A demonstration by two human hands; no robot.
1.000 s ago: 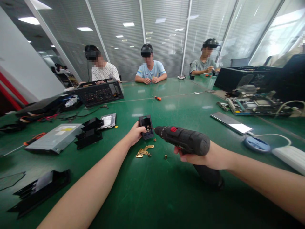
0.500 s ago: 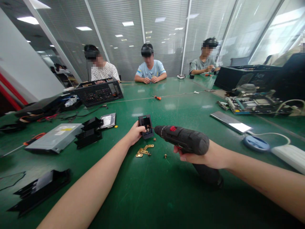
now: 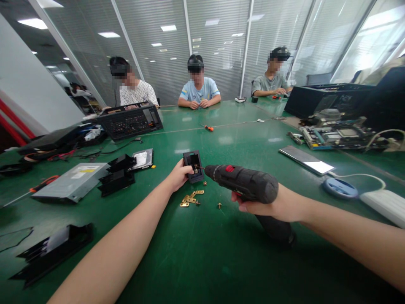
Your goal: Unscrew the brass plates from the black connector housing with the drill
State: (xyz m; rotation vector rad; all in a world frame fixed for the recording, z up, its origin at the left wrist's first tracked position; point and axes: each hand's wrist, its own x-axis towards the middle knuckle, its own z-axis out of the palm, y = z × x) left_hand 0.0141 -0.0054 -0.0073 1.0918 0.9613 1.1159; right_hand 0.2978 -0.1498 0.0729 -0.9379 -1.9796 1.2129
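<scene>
My left hand (image 3: pixel 180 175) grips a small black plastic box (image 3: pixel 194 174) by its left side, thumb over the rim. The box is tilted with its open face toward the drill, and brass-coloured metal shows inside. My right hand (image 3: pixel 268 204) is wrapped round the handle of a black cordless drill (image 3: pixel 242 182) with a red switch. Its thin bit points left into the box; I cannot tell whether the tip touches a screw. Several brass plates (image 3: pixel 191 199) lie on the table below the box. A loose screw (image 3: pixel 219 205) stands to their right.
On the green table (image 3: pixel 196 261), a silver drive (image 3: pixel 71 181), black brackets (image 3: pixel 117 175) and a hard drive (image 3: pixel 142 159) lie left. A phone (image 3: pixel 305 159), blue disc (image 3: pixel 340 188) and circuit boards (image 3: pixel 338 133) are right. An orange screwdriver (image 3: pixel 209 128) lies ahead; three people sit across.
My hands, the box and the drill keep nearly the same pose. The whole view has shifted slightly. Across the table at right, a person's hands have lowered toward the tabletop.
</scene>
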